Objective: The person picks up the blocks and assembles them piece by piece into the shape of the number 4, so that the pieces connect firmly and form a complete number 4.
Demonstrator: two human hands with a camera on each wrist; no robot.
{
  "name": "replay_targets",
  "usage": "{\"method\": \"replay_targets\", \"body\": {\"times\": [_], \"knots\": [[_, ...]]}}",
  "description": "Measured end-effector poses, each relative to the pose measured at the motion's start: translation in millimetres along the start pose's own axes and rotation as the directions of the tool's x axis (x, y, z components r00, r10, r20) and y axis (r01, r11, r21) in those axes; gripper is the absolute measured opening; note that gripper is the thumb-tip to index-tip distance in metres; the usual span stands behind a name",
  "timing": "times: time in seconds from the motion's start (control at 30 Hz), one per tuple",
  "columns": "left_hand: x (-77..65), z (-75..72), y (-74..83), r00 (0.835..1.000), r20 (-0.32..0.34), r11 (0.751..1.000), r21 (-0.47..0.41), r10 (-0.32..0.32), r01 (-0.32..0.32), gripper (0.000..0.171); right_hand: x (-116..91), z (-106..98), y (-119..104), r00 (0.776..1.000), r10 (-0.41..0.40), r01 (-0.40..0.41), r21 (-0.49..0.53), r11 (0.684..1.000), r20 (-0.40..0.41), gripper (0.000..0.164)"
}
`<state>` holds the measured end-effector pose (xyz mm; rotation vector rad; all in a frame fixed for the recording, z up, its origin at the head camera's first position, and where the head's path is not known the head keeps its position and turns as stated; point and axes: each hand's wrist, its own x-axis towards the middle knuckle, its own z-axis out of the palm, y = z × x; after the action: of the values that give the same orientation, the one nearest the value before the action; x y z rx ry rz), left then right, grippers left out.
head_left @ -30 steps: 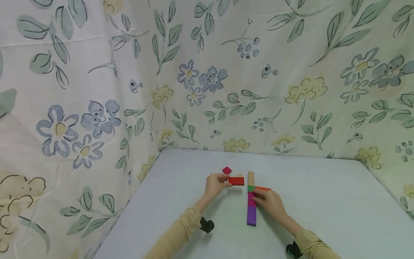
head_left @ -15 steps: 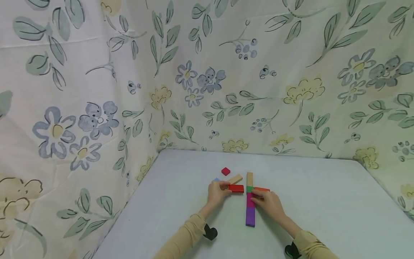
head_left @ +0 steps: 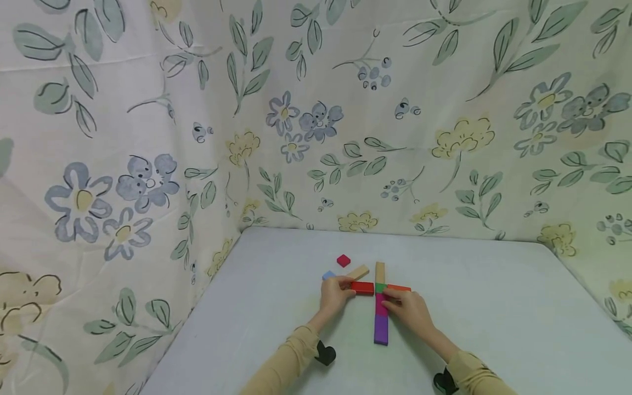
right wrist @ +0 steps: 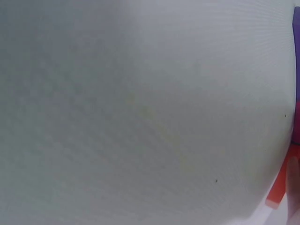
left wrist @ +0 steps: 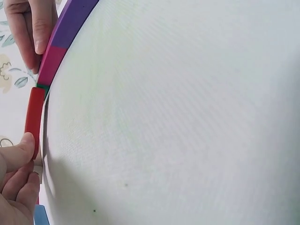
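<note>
Head view: my left hand point(head_left: 336, 294) pinches the red block point(head_left: 363, 288), just left of a 4-block row point(head_left: 378, 303). Left wrist: my right hand point(left wrist: 38, 21), fingers straight, touches the magenta block point(left wrist: 51, 65). Right wrist: same hand beside the orange block point(right wrist: 280, 183).

a screened-off corner, walled by floral cloth point(head_left: 345, 184); whether it belongs to a home, a studio or a lab cannot be told. the cloth, off-white with blue and yellow blossoms and green leaves, hangs lightly creased behind and along the left of a plain, whitish table point(head_left: 486, 299), and hides the room beyond.
</note>
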<state>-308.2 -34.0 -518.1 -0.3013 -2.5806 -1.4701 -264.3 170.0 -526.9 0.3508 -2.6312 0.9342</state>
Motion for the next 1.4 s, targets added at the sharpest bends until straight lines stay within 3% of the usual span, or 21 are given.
{"method": "replay_targets", "body": {"times": [0.2,0.43,0.73,1.4], "knots": [[3.4,4.2,-0.8,1.000,-0.017,1.000,0.011,0.020,-0.020,0.028,0,0,1,1.000,-0.023,0.023,-0.002,1.000,-0.012,0.031],[8.7,7.6,-3.0,1.000,-0.022,1.000,0.024,0.000,0.000,0.028,0,0,2,1.000,-0.019,0.019,0.004,1.000,-0.008,0.031],[5.6,5.1,-6.6,0.999,-0.005,0.998,0.045,0.046,-0.046,0.028,0,1,3,1.000,-0.023,0.023,0.006,1.000,0.001,0.032],[5.8,10.7,-3.3,1.000,0.001,1.000,0.004,0.018,-0.018,0.026,0,-1,1,1.000,-0.002,0.002,-0.002,1.000,0.016,0.032]]}}
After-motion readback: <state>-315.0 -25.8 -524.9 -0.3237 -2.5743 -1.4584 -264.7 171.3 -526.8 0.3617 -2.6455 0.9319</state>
